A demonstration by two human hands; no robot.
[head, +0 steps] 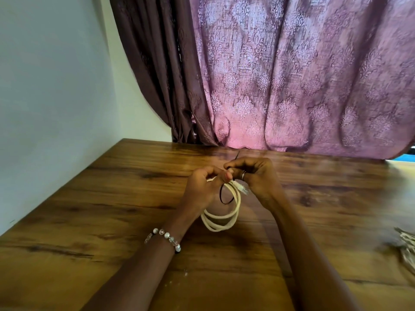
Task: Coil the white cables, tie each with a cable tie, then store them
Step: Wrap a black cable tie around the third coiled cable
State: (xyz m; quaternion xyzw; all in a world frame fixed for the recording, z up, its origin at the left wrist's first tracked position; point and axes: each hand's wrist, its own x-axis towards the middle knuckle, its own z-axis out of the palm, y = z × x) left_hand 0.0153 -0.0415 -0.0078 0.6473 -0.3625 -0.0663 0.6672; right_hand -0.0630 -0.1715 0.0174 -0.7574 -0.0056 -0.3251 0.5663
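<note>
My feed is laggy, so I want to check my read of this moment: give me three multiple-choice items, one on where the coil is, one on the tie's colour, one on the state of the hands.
1. Where is the white cable coil?
A. Lying flat on the table by the wall
B. Held up between both hands, hanging over the table
C. Hooked on the curtain

2. What colour is the cable tie looped at the coil?
A. Black
B. Red
C. Yellow

3. What are the hands doing?
A. Both lie flat and open on the wood
B. Only one touches the coil
C. The left hand and right hand both have curled fingers working at the top of the coil

Key: 1 B, the coil dangles below the fists; 2 A, the thin loop is dark; 3 C, both hands close at the coil's top.
</note>
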